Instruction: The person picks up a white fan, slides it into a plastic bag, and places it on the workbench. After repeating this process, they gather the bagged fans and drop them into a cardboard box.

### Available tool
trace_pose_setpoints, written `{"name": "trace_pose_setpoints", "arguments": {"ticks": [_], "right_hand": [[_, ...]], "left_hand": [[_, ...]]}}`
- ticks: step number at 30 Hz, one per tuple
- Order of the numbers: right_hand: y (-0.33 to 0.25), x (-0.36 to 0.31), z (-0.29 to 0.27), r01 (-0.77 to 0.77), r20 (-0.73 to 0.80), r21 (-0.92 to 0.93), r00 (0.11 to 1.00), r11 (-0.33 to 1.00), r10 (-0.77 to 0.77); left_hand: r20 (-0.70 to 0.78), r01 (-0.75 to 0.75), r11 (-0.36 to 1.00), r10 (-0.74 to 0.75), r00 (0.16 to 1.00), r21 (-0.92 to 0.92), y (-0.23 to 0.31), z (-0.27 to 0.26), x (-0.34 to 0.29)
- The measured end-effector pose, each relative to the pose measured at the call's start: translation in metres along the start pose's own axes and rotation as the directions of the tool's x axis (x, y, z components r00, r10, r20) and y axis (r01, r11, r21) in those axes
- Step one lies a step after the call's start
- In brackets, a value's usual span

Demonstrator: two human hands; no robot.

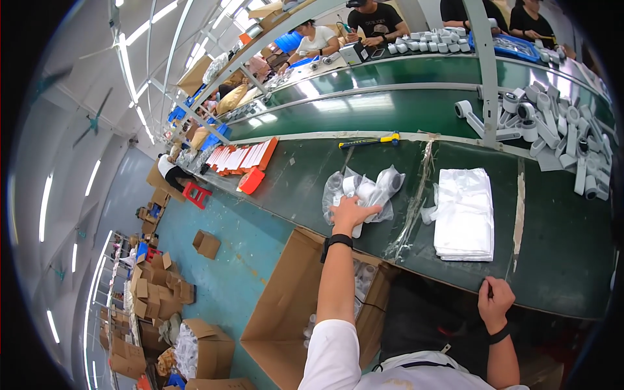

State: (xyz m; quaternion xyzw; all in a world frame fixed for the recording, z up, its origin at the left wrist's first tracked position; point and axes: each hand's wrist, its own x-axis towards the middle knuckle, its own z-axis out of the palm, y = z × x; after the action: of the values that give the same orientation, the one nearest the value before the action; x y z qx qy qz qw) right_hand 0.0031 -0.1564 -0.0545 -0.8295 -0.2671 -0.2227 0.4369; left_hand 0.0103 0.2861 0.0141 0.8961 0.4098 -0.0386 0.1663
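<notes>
My left hand (351, 214) lies on a clear plastic bag (389, 187) with white rounded parts inside, on the dark green worktable (292, 185). Its thumb and fingers are spread across the bag, and some fingertips are hard to make out. At the table's front edge, my right hand (495, 300) is curled into a loose fist, with nothing visible in it. Between the bag and the right side of the table lies a stack of flat white plastic bags (464, 218), just beyond my right hand.
Below the table edge stands an open carton (279, 312) with bagged parts. A yellow-and-black tool (369, 140), a red tape roll (251, 181) and orange-edged sheets (240, 158) lie farther back. Grey-white handled parts (559, 123) pile up at right, beside a metal post (484, 71). Co-workers sit across.
</notes>
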Motion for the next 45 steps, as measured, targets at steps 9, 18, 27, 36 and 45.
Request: {"name": "trace_pose_setpoints", "arguments": {"ticks": [9,18,27,36,45], "right_hand": [[0.003,0.002,0.002,0.018,-0.043,0.001,0.999,1.000,-0.018],[0.001,0.002,0.000,0.035,-0.042,0.005,0.998,0.999,-0.035],[-0.004,0.004,-0.002,0.007,-0.011,-0.012,1.000,1.000,-0.008],[-0.001,0.002,0.001,0.013,-0.005,-0.013,1.000,1.000,-0.013],[0.002,0.002,0.005,0.040,-0.027,-0.019,0.999,0.999,-0.040]], "left_hand": [[-0.052,0.045,0.999,-0.046,0.998,-0.028,0.009,0.010,-0.006],[-0.113,0.034,0.999,-0.034,0.993,-0.006,0.012,0.004,-0.018],[-0.216,-0.036,0.998,0.045,0.975,0.049,0.010,0.008,-0.025],[-0.360,-0.036,0.991,0.080,0.930,0.128,-0.004,-0.004,-0.048],[-0.698,-0.035,0.999,0.019,0.716,-0.010,-0.132,-0.021,-0.131]]}}
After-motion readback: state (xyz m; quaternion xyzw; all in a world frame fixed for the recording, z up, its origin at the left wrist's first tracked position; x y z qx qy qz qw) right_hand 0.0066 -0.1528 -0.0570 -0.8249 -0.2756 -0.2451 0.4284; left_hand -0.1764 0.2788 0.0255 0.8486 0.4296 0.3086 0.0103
